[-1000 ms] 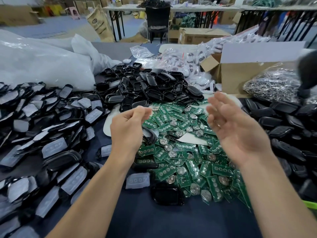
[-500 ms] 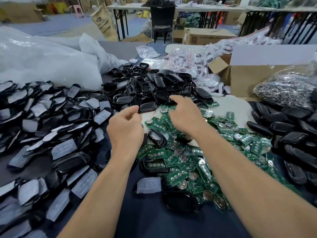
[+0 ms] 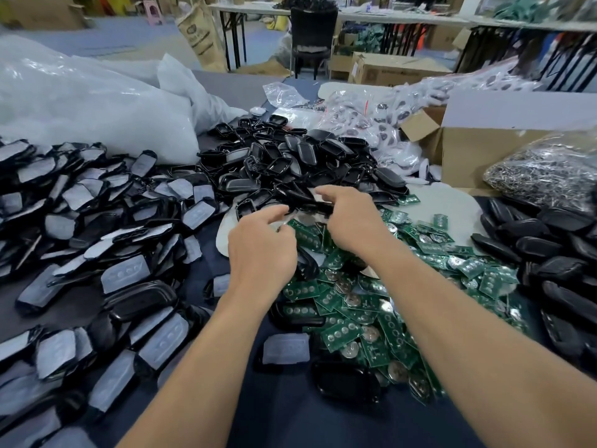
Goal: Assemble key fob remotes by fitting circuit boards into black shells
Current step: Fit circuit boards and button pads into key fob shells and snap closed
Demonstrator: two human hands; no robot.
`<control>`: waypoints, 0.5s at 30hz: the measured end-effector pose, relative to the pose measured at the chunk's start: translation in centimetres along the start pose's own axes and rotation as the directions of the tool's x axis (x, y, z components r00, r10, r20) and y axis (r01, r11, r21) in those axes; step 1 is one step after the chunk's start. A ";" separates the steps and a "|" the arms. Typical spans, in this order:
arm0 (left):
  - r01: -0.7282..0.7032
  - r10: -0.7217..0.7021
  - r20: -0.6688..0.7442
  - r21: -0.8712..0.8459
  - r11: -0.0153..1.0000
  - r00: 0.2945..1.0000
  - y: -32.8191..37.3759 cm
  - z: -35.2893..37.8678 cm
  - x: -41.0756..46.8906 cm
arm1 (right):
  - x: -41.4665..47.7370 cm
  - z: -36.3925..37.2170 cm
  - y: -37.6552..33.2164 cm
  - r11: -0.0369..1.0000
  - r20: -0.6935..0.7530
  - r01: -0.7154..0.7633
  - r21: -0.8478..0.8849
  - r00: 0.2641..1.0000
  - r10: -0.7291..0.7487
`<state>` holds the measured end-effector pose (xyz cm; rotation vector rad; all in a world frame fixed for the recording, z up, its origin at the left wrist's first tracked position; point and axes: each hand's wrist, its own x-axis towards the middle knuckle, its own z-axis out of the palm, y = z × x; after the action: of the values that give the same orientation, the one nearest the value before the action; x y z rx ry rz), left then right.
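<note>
Single view, head-worn, wide-angle. It faces forward and down across the table (image 3: 284, 415) toward 12 o'clock. Both forearms enter from 6 o'clock. The left hand (image 3: 258, 250) and right hand (image 3: 352, 218) are close to the lens, mid-frame. The far workshop tables (image 3: 403, 19) lie along the top edge, well away.

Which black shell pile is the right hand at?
The far middle pile of empty black plastic shells, beyond the green circuit boards; the right hand grips a shell at its near edge. Left pile's shells carry grey pads.
</note>
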<state>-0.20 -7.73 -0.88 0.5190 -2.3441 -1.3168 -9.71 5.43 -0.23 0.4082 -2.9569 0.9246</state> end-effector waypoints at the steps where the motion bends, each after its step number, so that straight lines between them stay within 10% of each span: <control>1: 0.001 -0.001 0.003 -0.002 1.000 1.000 0.0 0.1 -0.1 | -0.7 -0.4 0.3 0.999 -0.049 -0.017 0.039 0.999 0.019; 7: 0.010 -0.011 0.048 0.013 1.000 0.999 0.2 0.3 -0.6 | -5.5 -3.1 1.3 0.991 -0.375 -0.010 0.137 0.925 0.061; 15: -0.269 0.193 0.253 0.316 0.910 0.948 0.5 1.0 -1.4 | -11.0 -2.6 3.1 0.963 -0.251 -0.009 0.270 0.965 0.079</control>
<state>0.38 -6.04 -1.13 0.1882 -2.7395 -0.8913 -0.07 11.98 -0.81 0.2047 -2.6222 1.2806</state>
